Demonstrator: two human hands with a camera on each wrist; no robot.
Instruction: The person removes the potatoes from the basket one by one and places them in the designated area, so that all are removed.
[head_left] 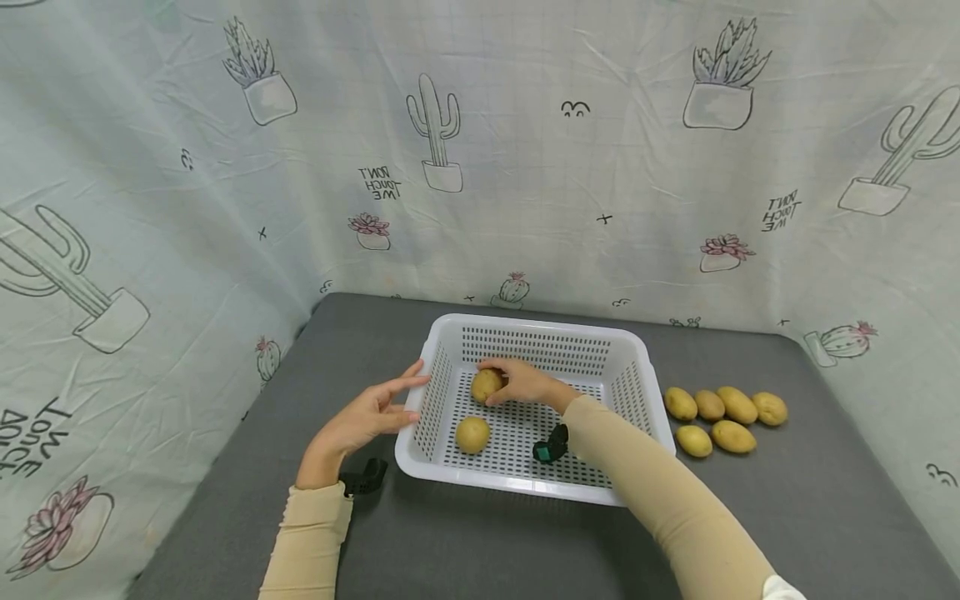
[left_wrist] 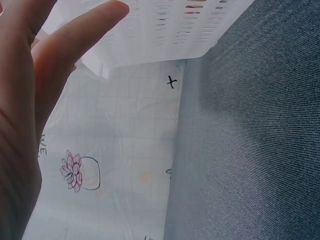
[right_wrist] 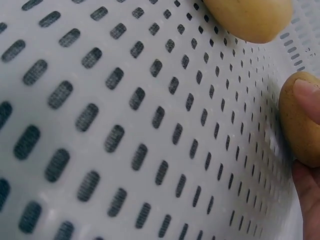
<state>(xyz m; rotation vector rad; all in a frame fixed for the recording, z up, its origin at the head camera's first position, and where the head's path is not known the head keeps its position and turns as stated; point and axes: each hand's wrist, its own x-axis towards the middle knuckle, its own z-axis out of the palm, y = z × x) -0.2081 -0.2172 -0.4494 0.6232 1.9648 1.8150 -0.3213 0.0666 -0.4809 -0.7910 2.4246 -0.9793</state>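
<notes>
Inside a white perforated plastic basket (head_left: 525, 485), my right hand (head_left: 525, 383) grips a potato (head_left: 486, 385) between thumb and fingers, low near the basket floor. The right wrist view shows that potato (right_wrist: 300, 120) at the right edge, with the thumb across it. A second potato (head_left: 472, 435) lies nearer the front of the basket, untouched. My left hand (head_left: 367, 417) is at the basket's left side, fingers extended around the rim; whether they touch it I cannot tell. In the left wrist view, the left hand (left_wrist: 30, 90) shows beside the basket's wall (left_wrist: 160, 35).
Several potatoes (head_left: 733, 437) lie in a group on the dark grey table (head_left: 480, 542), just right of the basket. A pale curtain (head_left: 510, 167) printed with cacti hangs behind the table and along its sides.
</notes>
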